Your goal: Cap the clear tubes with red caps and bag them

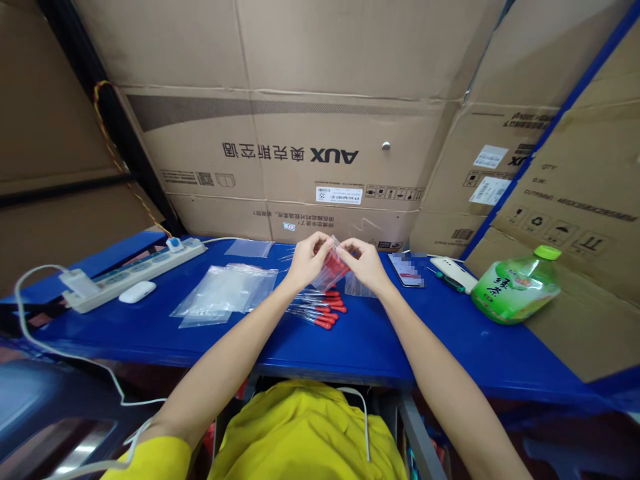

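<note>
Between my two hands is a clear zip bag (330,270) with red-tipped droppers inside. My left hand (311,259) pinches the bag's top edge from the left. At the same edge, my right hand (361,260) pinches it from the right, fingers closed. Below the bag, several glass droppers with red rubber bulbs (325,315) lie loose on the blue table, bulbs to the right. A stack of empty clear zip bags (227,291) lies to the left of my hands. Another clear bag (356,287) lies flat under my right hand, partly hidden.
A white power strip (135,275) with plugs and a white earbud case (137,292) are at the left. On the right are a phone (406,269), a green-handled tool (449,281) and a green-capped bottle (517,287). Cardboard walls (310,120) close off the back.
</note>
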A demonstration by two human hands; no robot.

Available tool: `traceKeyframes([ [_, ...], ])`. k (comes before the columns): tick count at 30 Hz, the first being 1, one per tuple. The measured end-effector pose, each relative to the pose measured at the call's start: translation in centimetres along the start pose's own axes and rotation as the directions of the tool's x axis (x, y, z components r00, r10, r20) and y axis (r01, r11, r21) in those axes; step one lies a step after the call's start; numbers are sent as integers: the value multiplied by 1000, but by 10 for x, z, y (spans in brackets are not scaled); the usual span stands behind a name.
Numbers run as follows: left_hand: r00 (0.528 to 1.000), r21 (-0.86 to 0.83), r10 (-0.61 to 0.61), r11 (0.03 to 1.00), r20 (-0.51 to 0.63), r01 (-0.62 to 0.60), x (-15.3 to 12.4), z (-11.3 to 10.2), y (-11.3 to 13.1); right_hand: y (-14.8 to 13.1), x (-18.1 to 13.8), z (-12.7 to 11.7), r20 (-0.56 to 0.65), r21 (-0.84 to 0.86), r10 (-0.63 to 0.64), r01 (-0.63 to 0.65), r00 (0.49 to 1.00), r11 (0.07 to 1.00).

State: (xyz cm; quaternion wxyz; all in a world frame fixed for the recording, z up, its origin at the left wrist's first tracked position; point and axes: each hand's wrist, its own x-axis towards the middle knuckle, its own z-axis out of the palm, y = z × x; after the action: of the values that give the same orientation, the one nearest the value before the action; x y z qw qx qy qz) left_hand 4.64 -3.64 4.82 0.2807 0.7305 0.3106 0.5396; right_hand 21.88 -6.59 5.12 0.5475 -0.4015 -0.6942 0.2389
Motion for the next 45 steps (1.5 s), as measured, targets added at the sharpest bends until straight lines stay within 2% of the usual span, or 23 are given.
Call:
traceKeyframes([
  [3,1000,2,-1,1000,-21,1,0,0,2,-1,0,-1,7,-25,-26,26,1000,999],
  [7,999,-80,-19,997,34,21,-1,0,6,-2,0,-2,-14,-56,-53,52,998,997],
  [11,997,-76,18,997,70,-13,0,-2,5,-1,1,-2,-23,-23,-43,43,999,999],
  [18,999,-121,10,993,-31,-14,2,-3,0,2,1,-4,-20,27,-40,41,999,999],
  [22,999,-216,-1,976,49,11,3,-5,4,-1,1,-5,-34,11,-62,63,997,998],
  [26,994,-225,-26,973,110,50,4,-7,4,-1,1,-4,-42,61,-30,33,999,998],
  [31,999,-195,-35,980,-16,32,6,-8,1,3,3,-3,-61,118,32,-25,998,993],
  [33,999,-197,-37,980,-26,31,6,-8,1,4,2,-4,-66,108,37,-30,997,994],
  [40,992,-256,-80,961,101,104,5,-10,9,-1,1,-5,-75,76,-5,10,997,997],
  [42,991,-248,-86,963,101,109,4,-10,10,-2,1,-4,-66,71,-8,12,998,997],
  [45,985,-246,-164,954,55,172,3,-9,9,-2,1,-3,-81,87,37,-30,996,996],
])
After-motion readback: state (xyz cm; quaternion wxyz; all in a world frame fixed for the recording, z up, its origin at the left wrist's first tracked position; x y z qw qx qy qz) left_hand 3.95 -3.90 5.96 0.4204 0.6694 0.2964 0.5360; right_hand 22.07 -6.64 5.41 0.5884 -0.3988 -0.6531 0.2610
